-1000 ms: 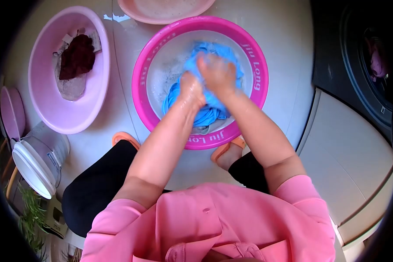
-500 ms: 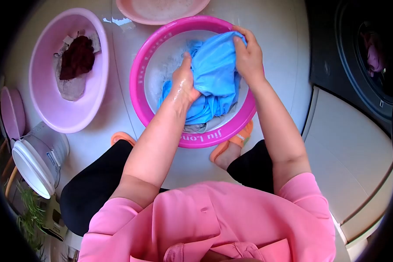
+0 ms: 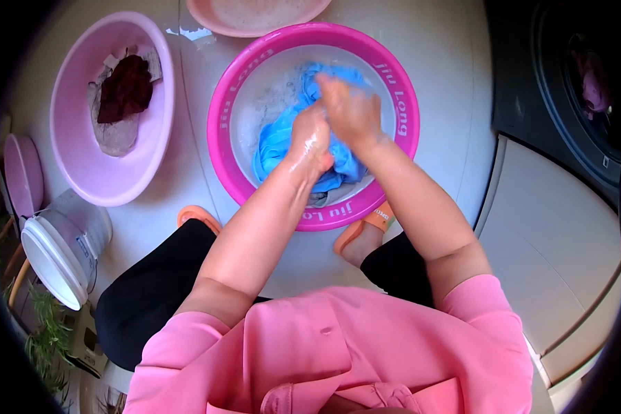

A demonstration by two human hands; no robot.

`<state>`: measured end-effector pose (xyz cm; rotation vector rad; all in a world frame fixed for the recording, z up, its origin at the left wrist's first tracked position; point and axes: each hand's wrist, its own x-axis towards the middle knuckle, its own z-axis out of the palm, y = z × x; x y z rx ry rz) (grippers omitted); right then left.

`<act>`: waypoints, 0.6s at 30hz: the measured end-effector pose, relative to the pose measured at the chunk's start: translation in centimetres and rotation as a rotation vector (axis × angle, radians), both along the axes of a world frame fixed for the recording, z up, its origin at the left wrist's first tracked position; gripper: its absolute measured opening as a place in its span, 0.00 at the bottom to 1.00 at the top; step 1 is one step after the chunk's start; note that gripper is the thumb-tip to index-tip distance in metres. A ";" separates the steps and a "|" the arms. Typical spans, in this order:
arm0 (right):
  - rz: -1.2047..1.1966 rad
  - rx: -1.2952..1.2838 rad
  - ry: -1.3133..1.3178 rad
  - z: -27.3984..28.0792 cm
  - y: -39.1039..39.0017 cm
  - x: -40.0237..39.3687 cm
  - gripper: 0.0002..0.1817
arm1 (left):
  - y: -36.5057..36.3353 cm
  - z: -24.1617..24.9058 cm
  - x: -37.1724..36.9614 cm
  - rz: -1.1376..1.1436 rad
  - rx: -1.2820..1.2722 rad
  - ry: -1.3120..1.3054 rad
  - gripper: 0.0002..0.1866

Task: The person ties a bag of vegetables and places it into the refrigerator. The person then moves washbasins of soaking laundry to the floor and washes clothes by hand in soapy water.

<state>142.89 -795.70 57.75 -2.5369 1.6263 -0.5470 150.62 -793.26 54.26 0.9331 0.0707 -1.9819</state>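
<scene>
A wet blue cloth garment (image 3: pixel 274 146) lies bunched in soapy water inside a bright pink basin (image 3: pixel 221 148). My left hand (image 3: pixel 312 140), wet and closed, grips part of the cloth over the middle of the basin. Just right of it and partly over it is my right hand (image 3: pixel 352 114), smeared by motion, so its fingers do not show clearly. Some grey cloth (image 3: pixel 318 199) shows under the blue garment near the basin's front wall.
To the left, a lilac basin (image 3: pixel 63 131) holds a dark red cloth (image 3: pixel 125 90) and a greyish one. Nearby are a white bucket (image 3: pixel 83 217) and a small pink basin (image 3: pixel 23 172). A peach basin (image 3: pixel 207 17) stands behind. A dark front-loading washer (image 3: pixel 524 76) is at right.
My right hand has moved left and inward from the basin's right rim to beside my left hand. The blue garment, held up and spread before, is now lower and bunched.
</scene>
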 end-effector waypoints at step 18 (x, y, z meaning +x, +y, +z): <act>-0.281 0.015 -0.173 1.5 -1.6 1.1 0.16 | -1.1 3.7 -0.1 -0.054 0.123 -0.163 0.08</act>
